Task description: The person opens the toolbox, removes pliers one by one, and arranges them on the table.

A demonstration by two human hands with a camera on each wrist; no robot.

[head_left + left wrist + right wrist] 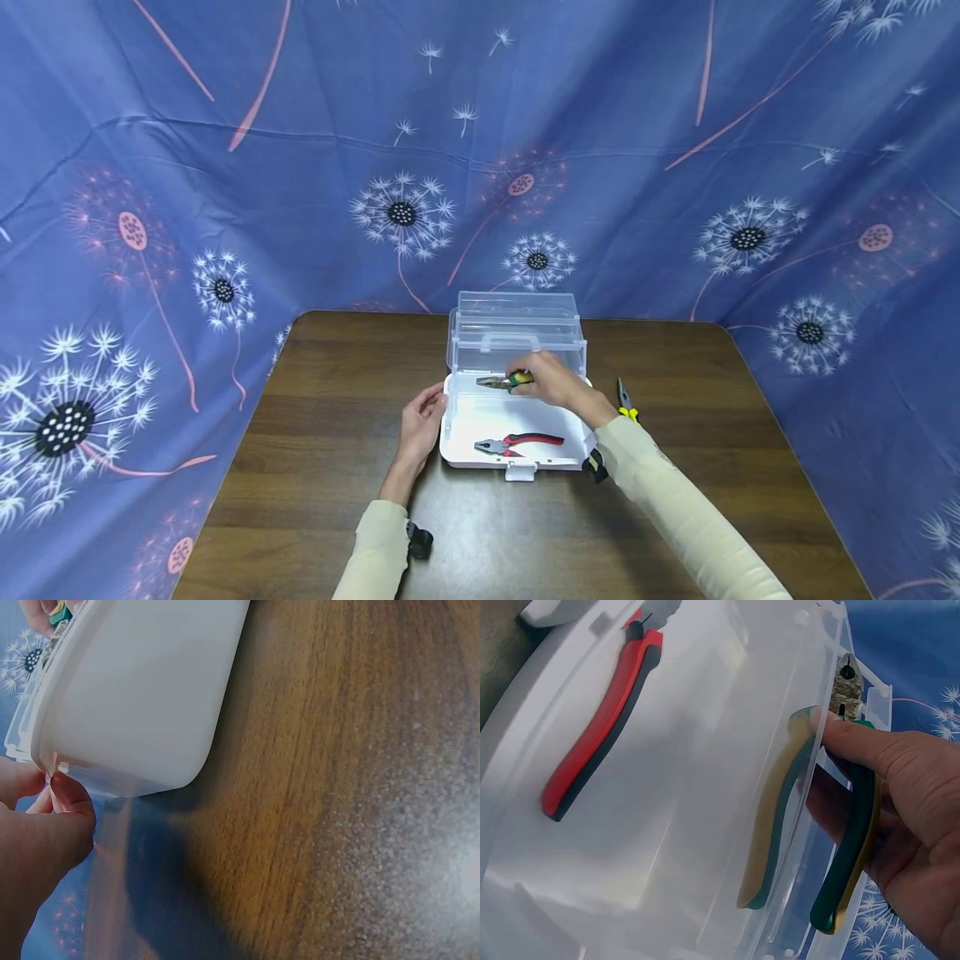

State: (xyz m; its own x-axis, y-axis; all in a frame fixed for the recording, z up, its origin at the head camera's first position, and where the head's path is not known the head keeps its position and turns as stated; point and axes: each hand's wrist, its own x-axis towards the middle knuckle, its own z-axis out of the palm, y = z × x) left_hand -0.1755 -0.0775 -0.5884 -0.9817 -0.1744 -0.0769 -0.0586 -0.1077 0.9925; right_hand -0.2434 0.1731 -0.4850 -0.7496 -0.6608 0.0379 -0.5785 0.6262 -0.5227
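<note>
1. the green-and-yellow pliers (504, 382) had a mottled metal head and two curved handles, dark green with yellow along one side.
2. they were at the rear of the white box (487, 411), the head pointing left in the head view; the right hand (551, 379) was gripping them near the pivot.
3. the left hand (422, 425) was pinching the box's rim at its left side, which the left wrist view showed most plainly.
4. the right wrist view showed both handles spread apart, one looking pale behind clear plastic; in the head view, the right hand covered most of them.
5. the red-and-black pliers (517, 442) lay inside the box near its front edge, and only the head view showed their whole length.
6. the clear lid (517, 307) stood raised behind the box, before a blue cloth (637, 192) printed with dandelions.
7. on the worktop (330, 467), right of the box, lay yellow-handled pliers (624, 398), their handles partly hidden by the right sleeve (675, 500).
</note>
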